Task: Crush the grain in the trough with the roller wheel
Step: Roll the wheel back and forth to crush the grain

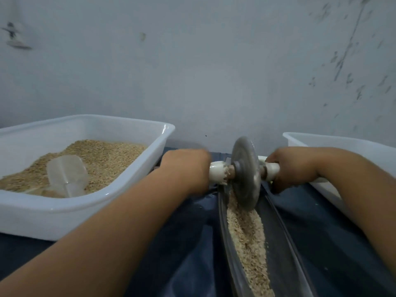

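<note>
so the grey metal roller wheel (pixel 245 172), a flat dull disc with a raised hub, stands upright on its edge in the long narrow dark metal trough (pixel 278 243), toward the far end of it. a wooden axle runs through the hub with a chipped white sleeve on each side. the left hand (pixel 186 168) is curled round the left white handle (pixel 217 172), and the right hand (pixel 293 166) wraps the right handle (pixel 272 168), fingers closed tight on both, a bit blurry though.

the pale tan grain (pixel 248 239) lies in a coarse, flaky strip down the bottom of the trough, from under the wheel toward the camera.

off to the left sits a white rectangular plastic tub (pixel 85 206) with smooth glossy walls, holding a heap of similar gritty tan grain and a clear plastic scoop (pixel 66 174) lying on top. another white plastic tub (pixel 334 144) sits on the right, behind the right forearm; can't tell what's in it.

everything rests on a dark blue wrinkled cloth (pixel 192 243). behind is a pale grey-blue wall (pixel 192 61) with dark scuffs toward the right.
</note>
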{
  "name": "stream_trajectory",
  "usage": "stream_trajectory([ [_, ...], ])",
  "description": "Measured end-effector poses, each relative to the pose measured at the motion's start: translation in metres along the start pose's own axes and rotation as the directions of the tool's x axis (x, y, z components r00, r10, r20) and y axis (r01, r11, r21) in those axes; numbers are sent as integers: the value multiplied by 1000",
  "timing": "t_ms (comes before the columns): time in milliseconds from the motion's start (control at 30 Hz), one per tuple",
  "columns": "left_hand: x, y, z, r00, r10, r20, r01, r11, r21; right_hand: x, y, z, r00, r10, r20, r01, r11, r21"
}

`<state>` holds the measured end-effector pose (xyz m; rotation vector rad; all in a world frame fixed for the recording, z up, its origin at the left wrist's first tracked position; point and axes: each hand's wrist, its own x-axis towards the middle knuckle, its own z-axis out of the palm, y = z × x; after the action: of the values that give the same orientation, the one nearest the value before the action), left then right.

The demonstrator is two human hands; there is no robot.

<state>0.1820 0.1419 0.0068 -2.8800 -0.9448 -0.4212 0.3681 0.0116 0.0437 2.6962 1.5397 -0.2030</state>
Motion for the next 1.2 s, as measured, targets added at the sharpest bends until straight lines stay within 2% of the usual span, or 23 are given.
stream_trajectory([
  [133, 1, -7, -2, 984, 34, 174, -25, 998, -56, -16, -2, 16, 984, -26, -176, 4, 992, -126],
  [267, -4, -9, -11, 942, 83, 326, -56, 994, -93, -38, -4, 30, 974, -41, -223, 8, 989, -146],
  [367, -6, -6, -13, 913, 110, 393, -83, 993, -85, -49, 1, 37, 984, -14, -177, -1, 996, -85],
  [500, -5, -1, -14, 954, 100, 282, -89, 995, -53, -37, 4, 29, 994, -1, -111, -4, 999, -43],
  [600, -2, 1, -9, 996, 54, 70, -55, 998, 13, -16, 2, 16, 991, -12, -134, 10, 1000, -11],
  [667, -1, 0, -6, 998, 31, -49, -29, 999, 40, -7, 2, 9, 992, -1, -124, 4, 1000, 24],
  [733, 0, 0, -5, 997, 26, -66, -24, 999, 38, -5, 3, 11, 992, 8, -127, -3, 999, 36],
  [900, -1, -3, -10, 991, 61, 119, -63, 998, 9, -21, 4, 28, 982, -1, -188, -2, 1000, -19],
  [1033, -8, -5, -19, 933, 94, 346, -71, 994, -77, -39, 1, 42, 966, 12, -259, -31, 997, -71],
  [1133, -10, -5, -24, 873, 127, 472, -97, 991, -87, -54, 5, 49, 984, 42, -174, -47, 999, -22],
  [1200, -8, -3, -23, 882, 138, 450, -127, 990, -55, -57, 10, 56, 987, 47, -154, -43, 999, 27],
])
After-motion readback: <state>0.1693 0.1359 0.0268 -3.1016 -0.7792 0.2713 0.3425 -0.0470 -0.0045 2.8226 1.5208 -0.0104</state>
